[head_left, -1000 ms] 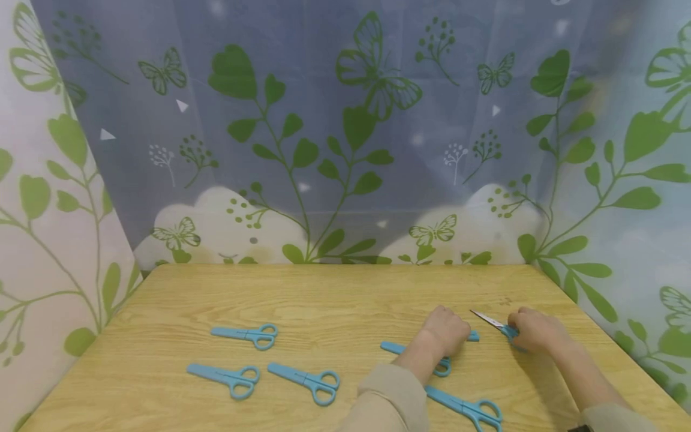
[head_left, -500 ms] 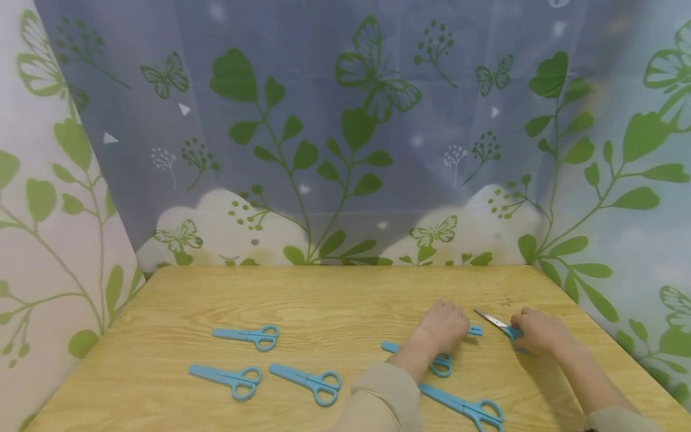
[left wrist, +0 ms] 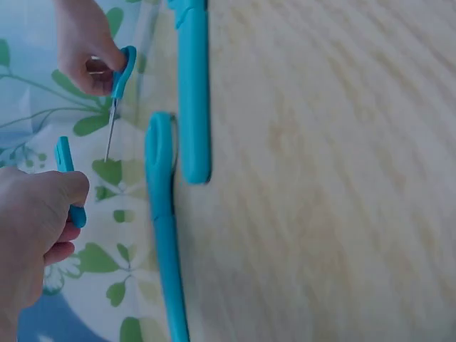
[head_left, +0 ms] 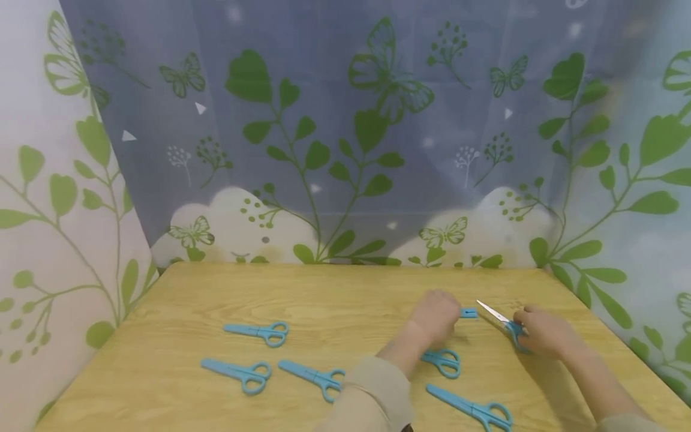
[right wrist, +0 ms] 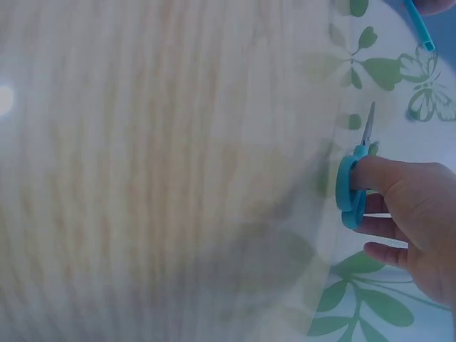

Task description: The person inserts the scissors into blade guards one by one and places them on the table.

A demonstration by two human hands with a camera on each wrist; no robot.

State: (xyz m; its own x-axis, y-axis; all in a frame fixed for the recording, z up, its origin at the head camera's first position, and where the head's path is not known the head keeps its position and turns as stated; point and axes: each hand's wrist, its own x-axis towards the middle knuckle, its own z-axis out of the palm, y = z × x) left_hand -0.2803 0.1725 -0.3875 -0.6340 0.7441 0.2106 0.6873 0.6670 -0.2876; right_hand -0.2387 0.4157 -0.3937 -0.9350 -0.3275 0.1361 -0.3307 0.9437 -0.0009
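Observation:
My left hand (head_left: 436, 317) pinches a blue scissor blade cover (head_left: 468, 312), its open end facing right. The left wrist view shows the cover (left wrist: 64, 153) between thumb and fingers, above the tabletop. To the right, my right hand (head_left: 547, 330) holds blue-handled scissors (head_left: 515, 336) by the handle loops. Their bare metal blades (right wrist: 368, 128) look closed together and point toward the cover, with a small gap between tip and cover. Below my left wrist lie sheathed scissors (head_left: 445, 362), partly hidden by the forearm. Another sheathed pair (head_left: 469, 409) lies nearer the front.
Three more sheathed blue scissors lie on the left of the wooden table (head_left: 162, 336): a back pair (head_left: 256, 332), a front-left pair (head_left: 237, 372) and one pair (head_left: 310, 375) partly behind my left sleeve. A patterned curtain (head_left: 335, 150) stands behind the table.
My left hand has lifted the blade cover up and away from me. The right hand still holds the scissors, blades slightly higher. The head view has shifted a little.

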